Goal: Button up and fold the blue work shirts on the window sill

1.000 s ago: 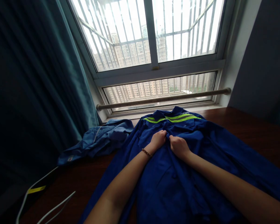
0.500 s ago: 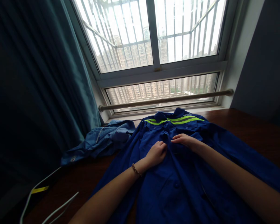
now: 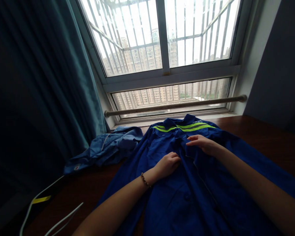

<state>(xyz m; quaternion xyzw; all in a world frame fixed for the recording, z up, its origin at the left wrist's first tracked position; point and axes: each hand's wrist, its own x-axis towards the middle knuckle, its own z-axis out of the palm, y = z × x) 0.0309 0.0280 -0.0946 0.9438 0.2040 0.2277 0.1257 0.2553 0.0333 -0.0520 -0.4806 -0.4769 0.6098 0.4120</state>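
Observation:
A dark blue work jacket (image 3: pixel 167 206) lies front up and spread out, its collar towards the window. A yellow-green reflective stripe (image 3: pixel 194 127) with a grey band crosses its chest. My left hand (image 3: pixel 167 165), with a beaded bracelet (image 3: pixel 145 180) at the wrist, is closed on the jacket's front near the middle; its fingertips are hidden. Just right of it and a little higher, my right hand (image 3: pixel 203 144) pinches the other front edge and holds that flap raised and folded back. A button (image 3: pixel 186 197) shows lower on the front.
A lighter blue crumpled garment (image 3: pixel 113 146) lies to the left on the brown wooden surface (image 3: pixel 258 131). White cords (image 3: pixel 64 219) and a yellow tag (image 3: pixel 41 199) are at the lower left. A rail (image 3: pixel 177 105) crosses before the window; a curtain (image 3: pixel 64 82) hangs at left.
My right hand has moved right and slightly up, drawing the jacket's front edge open. My left hand has shifted slightly right and down, still on the cloth.

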